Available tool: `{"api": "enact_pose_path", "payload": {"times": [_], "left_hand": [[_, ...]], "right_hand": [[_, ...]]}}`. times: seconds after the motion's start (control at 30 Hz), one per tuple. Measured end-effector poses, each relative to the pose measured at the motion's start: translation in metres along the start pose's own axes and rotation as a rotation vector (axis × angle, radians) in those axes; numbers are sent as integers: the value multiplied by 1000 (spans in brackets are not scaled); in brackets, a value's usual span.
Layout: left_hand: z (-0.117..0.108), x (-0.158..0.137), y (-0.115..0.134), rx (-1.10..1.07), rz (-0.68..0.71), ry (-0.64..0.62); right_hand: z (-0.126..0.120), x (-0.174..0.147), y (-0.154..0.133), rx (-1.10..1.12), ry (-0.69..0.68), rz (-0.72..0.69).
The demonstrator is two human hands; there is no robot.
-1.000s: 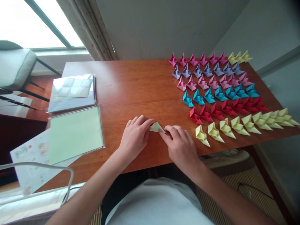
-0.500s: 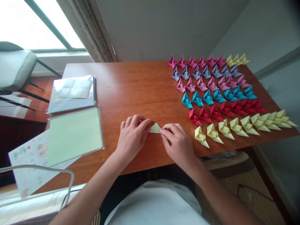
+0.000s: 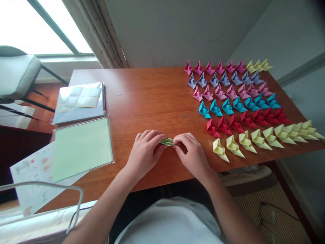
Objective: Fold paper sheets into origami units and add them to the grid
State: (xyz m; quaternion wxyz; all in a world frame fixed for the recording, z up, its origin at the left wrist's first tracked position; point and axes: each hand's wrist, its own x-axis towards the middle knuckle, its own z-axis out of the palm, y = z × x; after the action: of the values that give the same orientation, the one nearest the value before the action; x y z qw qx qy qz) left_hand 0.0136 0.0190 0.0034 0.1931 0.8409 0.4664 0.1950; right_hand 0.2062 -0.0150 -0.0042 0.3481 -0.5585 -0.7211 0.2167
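Note:
Between my two hands is a small folded piece of light green paper (image 3: 167, 142), its layered folds showing edge-on. My left hand (image 3: 146, 150) pinches its left end between thumb and fingers, which hide that end. At the opposite tip, my right hand (image 3: 191, 149) has thumb and forefinger closed on the paper. Both hands are over the wooden table near its front edge. To the right of my right hand stand folded pale yellow paper shapes (image 3: 220, 150) in a row, the closest one a short way off.
Rows of folded paper in red (image 3: 212, 127), blue (image 3: 204, 109), pink, lilac and magenta cover the table's right side. Left lie a pack of light green paper (image 3: 82, 147), a glossy pack (image 3: 78, 101) and a printed sheet (image 3: 33, 176). A white cable (image 3: 50, 184) curves at lower left.
The green paper has gone from a flat triangle facing up to a narrow, layered shape seen edge-on. Both hands still pinch its ends; the camera view has shifted slightly.

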Motion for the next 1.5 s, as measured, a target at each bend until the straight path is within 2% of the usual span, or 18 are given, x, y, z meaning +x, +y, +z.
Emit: {"api": "enact_pose_path", "payload": {"times": [0.17, 0.27, 0.37, 0.43, 0.5, 0.6, 0.73, 0.93, 1.1, 1.3, 1.5], "left_hand": [[-1, 2, 4, -179, -7, 5], [-4, 4, 8, -369, -108, -25], [-6, 6, 12, -695, -241, -91], [-8, 8, 15, -940, -321, -118], [-9, 10, 19, -1087, -379, -103], [-10, 11, 21, -1081, -405, -52], [-9, 12, 19, -980, -463, 99], [-3, 10, 18, -1064, -510, 192], [-1, 9, 20, -1163, -548, 192], [-3, 8, 21, -1149, -552, 162], [-1, 7, 17, -1066, -563, 223]], "right_hand": [[-14, 5, -1, 165, -51, -84], [-15, 9, -5, 303, -15, 18], [-9, 13, -9, 535, 48, 173], [-3, 17, -10, 621, 87, 222], [1, 21, -9, 639, 115, 240], [6, 25, -6, 691, 144, 265], [11, 23, -5, 758, 162, 301], [14, 18, -11, 528, 80, 248], [13, 18, -12, 409, 45, 183], [14, 16, -9, 300, 50, 153], [15, 15, -11, 394, 51, 180]]}}
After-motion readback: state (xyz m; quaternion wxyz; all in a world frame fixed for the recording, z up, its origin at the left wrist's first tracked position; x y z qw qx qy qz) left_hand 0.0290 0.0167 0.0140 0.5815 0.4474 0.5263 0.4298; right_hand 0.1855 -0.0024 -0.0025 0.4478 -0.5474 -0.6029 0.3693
